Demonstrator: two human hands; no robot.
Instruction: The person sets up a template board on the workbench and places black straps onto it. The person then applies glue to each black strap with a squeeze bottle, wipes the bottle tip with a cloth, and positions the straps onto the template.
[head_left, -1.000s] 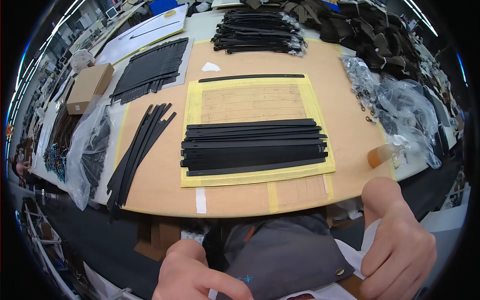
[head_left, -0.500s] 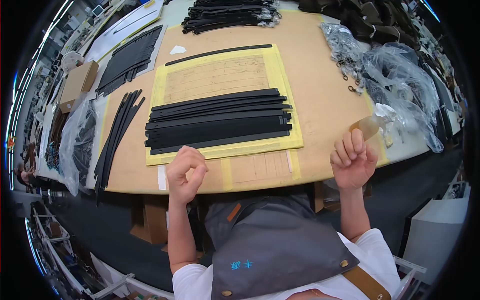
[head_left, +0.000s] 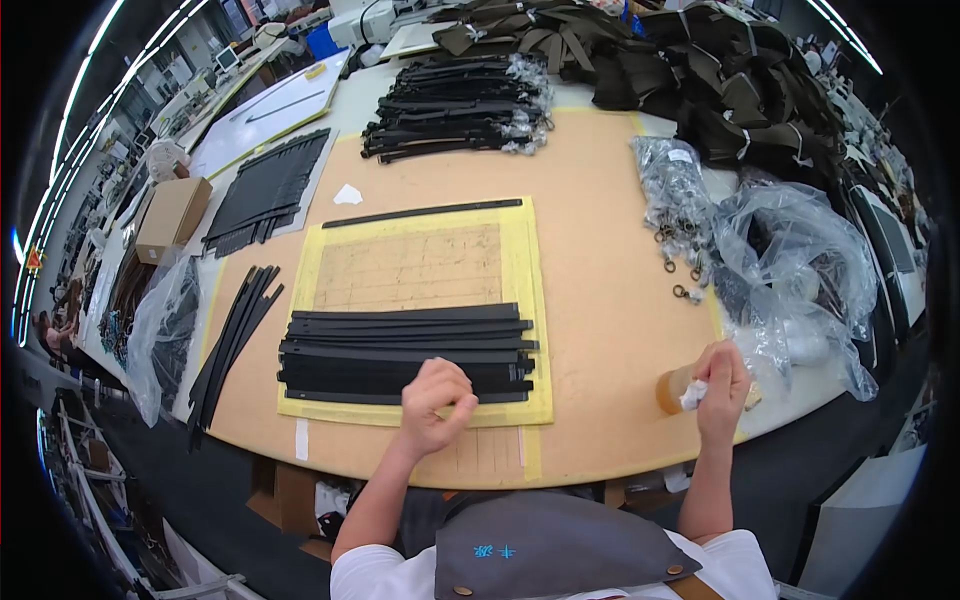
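Observation:
My left hand [head_left: 438,404] is closed in a loose fist at the lower right part of a stack of black strips [head_left: 400,350], with nothing seen in it. The strips lie side by side across a yellow-edged board [head_left: 543,320]; one more strip [head_left: 420,213] lies along its far edge. To the right, my right hand [head_left: 722,385] is closed round the white, crumpled-looking top of a small bottle [head_left: 672,388] with amber liquid. That bottle leans, and the fingers partly hide its top.
Loose black strips [head_left: 235,335] lie left of the board. Further back are a dark strip bundle [head_left: 270,190], a cardboard box [head_left: 172,218] and stacked black straps [head_left: 450,105]. Clear plastic bags [head_left: 800,250], metal rings [head_left: 688,293] and dark fabric pieces [head_left: 740,90] are at the right.
The camera view has shifted. Both hands have risen from near my lap to the table. My right hand has closed on the bottle top, and the bottle has shifted slightly left and nearer.

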